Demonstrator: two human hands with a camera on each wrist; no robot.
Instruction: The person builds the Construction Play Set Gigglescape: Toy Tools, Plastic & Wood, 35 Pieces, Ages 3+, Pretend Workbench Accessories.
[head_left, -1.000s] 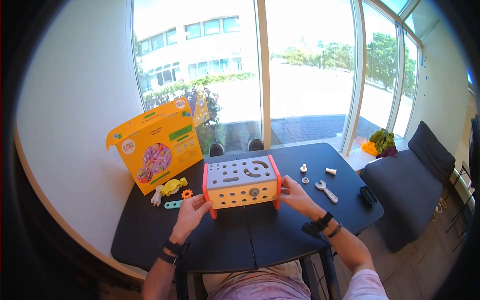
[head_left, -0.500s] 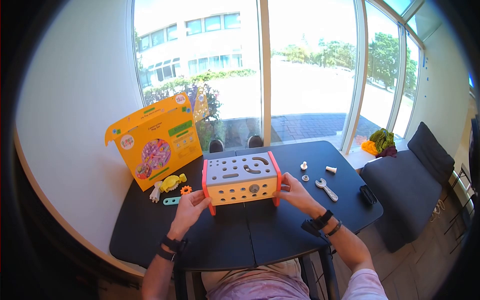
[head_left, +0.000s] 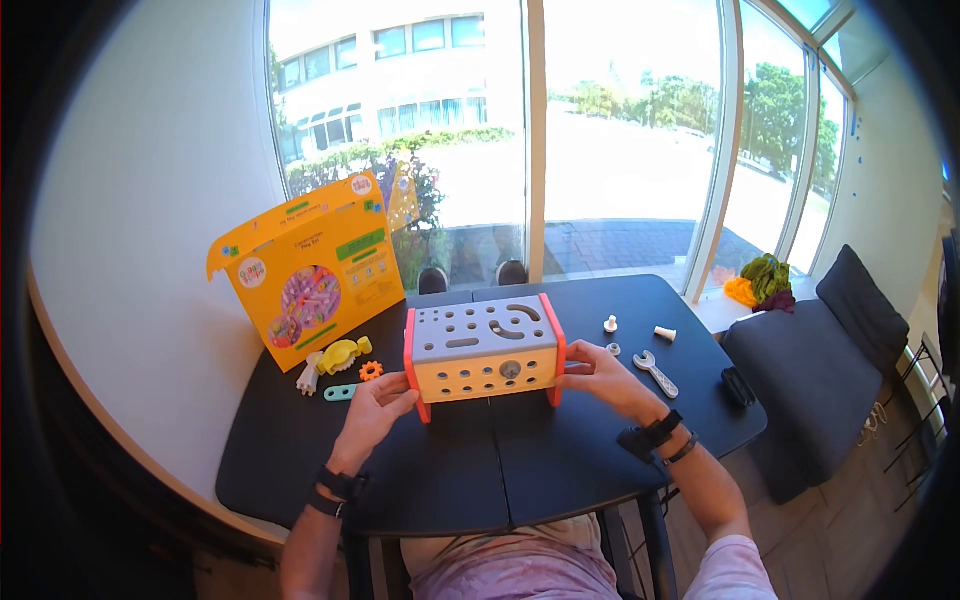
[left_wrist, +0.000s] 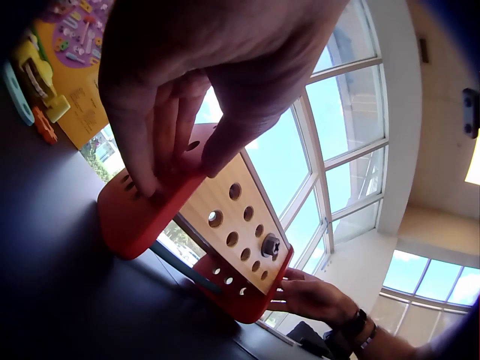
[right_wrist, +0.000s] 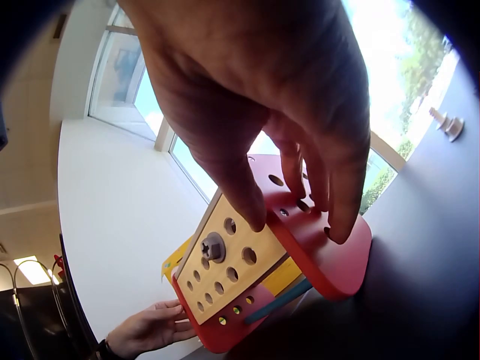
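A toy workbench [head_left: 490, 352] stands on the black table, with a grey slotted top, a wooden front panel full of round holes and red end panels. One grey bolt [head_left: 510, 370] sits in the front panel; its slotted head [left_wrist: 271, 246] faces the person. My left hand [head_left: 375, 410] pinches the left end panel, thumb at the front edge and fingers over the outer face. On the opposite side, my right hand [head_left: 610, 382] grips the right end panel [right_wrist: 341, 255] likewise, its fingertips beside the holes there.
Right on the table [head_left: 440, 490] lie a grey wrench [head_left: 655, 374], a small upright bolt [head_left: 611, 324], a pale peg [head_left: 665, 333] and a black case [head_left: 738, 389]. Left are a teal strip [head_left: 340, 393], an orange gear [head_left: 371, 371], yellow piece [head_left: 343, 354] and a yellow box [head_left: 375, 250].
My right hand has shifted slightly farther back along the right end panel and now partly covers the small round piece behind it. The left hand keeps its hold. The head view has tilted slightly.
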